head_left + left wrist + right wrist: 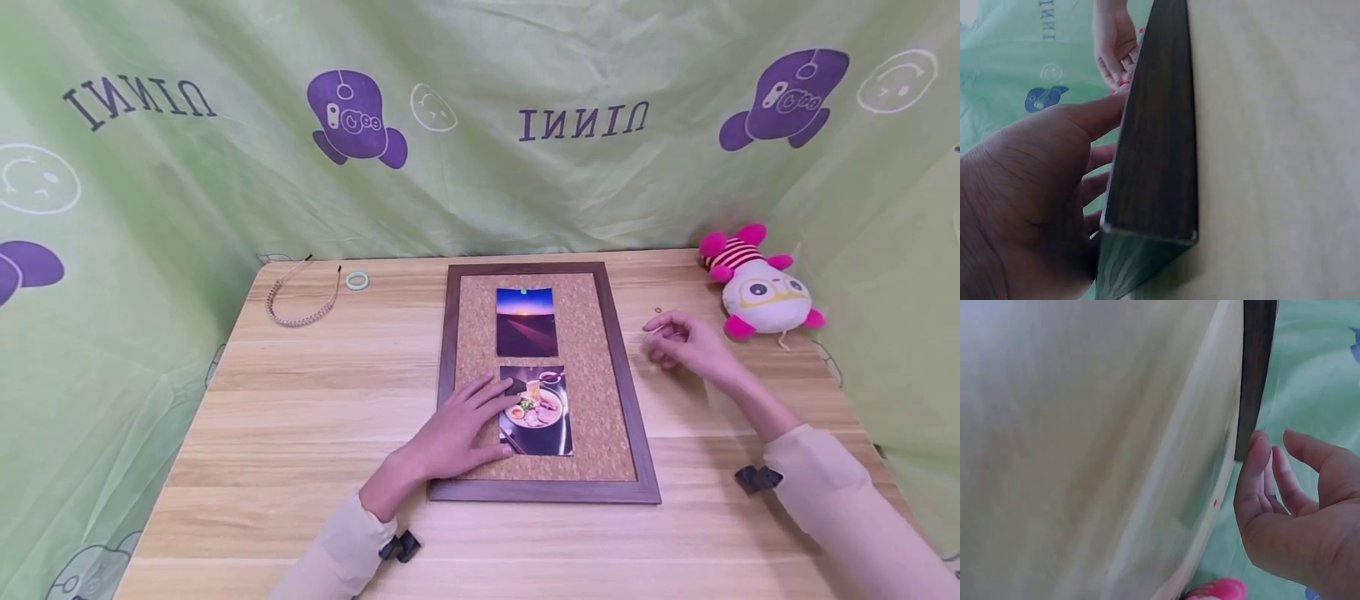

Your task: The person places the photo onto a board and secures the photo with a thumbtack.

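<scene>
Where fabric (465, 200) hangs, a table (300, 408) bears a corkboard (598, 400).

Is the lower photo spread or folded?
Spread: the lower photo lies flat on the corkboard, left hand on its left side.

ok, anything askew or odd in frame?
Mainly the curtain: its bear prints hang upside down, ears lowest. The plush toy lies head toward the camera, mildly odd. Both photos look straight on the corkboard; no spill or damage shows.

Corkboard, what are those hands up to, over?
Left hand on food photo. Right hand beside corkboard, loosely curled. Green pin tops sunset photo. In the way: left hand, partly covering food photo.
</scene>
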Demonstrator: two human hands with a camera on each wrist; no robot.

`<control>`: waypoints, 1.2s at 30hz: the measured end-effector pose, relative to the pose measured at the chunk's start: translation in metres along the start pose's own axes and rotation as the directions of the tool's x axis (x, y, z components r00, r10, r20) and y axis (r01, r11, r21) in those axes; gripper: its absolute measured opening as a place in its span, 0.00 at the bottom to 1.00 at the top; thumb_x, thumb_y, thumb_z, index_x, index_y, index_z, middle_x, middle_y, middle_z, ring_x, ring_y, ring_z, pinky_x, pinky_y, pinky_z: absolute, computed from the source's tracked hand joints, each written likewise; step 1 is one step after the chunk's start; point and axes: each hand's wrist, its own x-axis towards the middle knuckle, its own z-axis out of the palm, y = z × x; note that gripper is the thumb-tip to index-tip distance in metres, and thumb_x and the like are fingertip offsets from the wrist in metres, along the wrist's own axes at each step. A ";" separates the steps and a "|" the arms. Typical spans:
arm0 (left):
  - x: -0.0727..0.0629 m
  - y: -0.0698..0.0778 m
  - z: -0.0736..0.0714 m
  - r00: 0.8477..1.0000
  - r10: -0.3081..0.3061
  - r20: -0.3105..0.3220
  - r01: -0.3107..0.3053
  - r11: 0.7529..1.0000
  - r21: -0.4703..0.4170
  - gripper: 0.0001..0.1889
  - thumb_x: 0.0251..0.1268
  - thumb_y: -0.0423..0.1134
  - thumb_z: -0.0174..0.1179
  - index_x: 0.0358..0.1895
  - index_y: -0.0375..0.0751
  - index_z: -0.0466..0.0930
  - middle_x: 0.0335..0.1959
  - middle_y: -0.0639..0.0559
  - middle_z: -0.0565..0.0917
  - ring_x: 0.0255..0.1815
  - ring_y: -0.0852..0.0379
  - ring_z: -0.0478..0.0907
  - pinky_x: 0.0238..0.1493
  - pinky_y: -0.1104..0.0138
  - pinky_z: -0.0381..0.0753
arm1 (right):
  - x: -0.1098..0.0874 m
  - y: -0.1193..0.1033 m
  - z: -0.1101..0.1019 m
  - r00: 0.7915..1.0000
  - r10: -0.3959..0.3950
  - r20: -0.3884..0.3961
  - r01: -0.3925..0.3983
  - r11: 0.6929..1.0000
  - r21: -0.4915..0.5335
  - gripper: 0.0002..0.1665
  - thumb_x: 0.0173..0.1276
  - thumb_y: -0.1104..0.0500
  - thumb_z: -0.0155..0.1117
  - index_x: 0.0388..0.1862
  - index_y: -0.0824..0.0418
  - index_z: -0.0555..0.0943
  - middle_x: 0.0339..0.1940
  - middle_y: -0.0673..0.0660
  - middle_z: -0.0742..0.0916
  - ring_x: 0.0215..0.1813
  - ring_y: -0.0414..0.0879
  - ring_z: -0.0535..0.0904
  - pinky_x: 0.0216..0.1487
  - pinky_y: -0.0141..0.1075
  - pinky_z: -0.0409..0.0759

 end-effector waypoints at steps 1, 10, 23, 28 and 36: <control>0.000 -0.001 -0.001 1.000 0.001 0.008 -0.001 1.000 -0.016 0.41 0.76 0.59 0.70 0.86 0.48 0.69 0.91 0.48 0.61 0.93 0.39 0.48 0.89 0.38 0.50 | 0.002 0.000 -0.003 1.000 0.003 -0.022 -0.003 1.000 -0.008 0.21 0.82 0.70 0.65 0.66 0.81 0.75 0.42 0.66 0.91 0.36 0.40 0.87 0.39 0.36 0.93; 0.002 -0.005 -0.010 0.999 0.043 0.023 -0.041 0.996 -0.079 0.47 0.66 0.59 0.79 0.85 0.47 0.71 0.90 0.48 0.62 0.92 0.37 0.49 0.88 0.34 0.52 | 0.025 0.003 -0.026 0.983 -0.020 -0.182 -0.011 0.986 -0.165 0.22 0.79 0.70 0.68 0.66 0.80 0.78 0.44 0.69 0.90 0.34 0.32 0.83 0.34 0.28 0.88; 0.002 -0.005 -0.008 0.998 0.052 0.030 -0.050 0.996 -0.079 0.46 0.67 0.57 0.78 0.85 0.47 0.71 0.90 0.47 0.63 0.92 0.37 0.50 0.88 0.34 0.52 | 0.044 0.021 -0.027 0.971 0.039 -0.236 -0.092 0.972 -0.217 0.21 0.77 0.65 0.73 0.60 0.80 0.82 0.33 0.59 0.90 0.27 0.31 0.81 0.28 0.25 0.81; 0.000 -0.006 -0.007 0.998 0.053 0.017 -0.051 0.996 -0.066 0.46 0.67 0.58 0.78 0.85 0.46 0.71 0.90 0.46 0.63 0.91 0.36 0.52 0.87 0.33 0.53 | 0.046 0.021 -0.023 0.965 0.025 -0.262 -0.085 0.971 -0.224 0.17 0.76 0.64 0.73 0.56 0.77 0.84 0.28 0.53 0.88 0.25 0.31 0.79 0.25 0.25 0.79; 0.000 -0.006 -0.007 0.999 0.033 0.037 -0.030 0.997 -0.070 0.47 0.68 0.59 0.77 0.86 0.48 0.69 0.91 0.48 0.61 0.93 0.38 0.48 0.89 0.35 0.50 | 0.047 0.023 -0.020 0.957 0.014 -0.288 -0.084 0.969 -0.231 0.13 0.77 0.64 0.72 0.50 0.75 0.85 0.23 0.48 0.86 0.22 0.33 0.78 0.22 0.27 0.78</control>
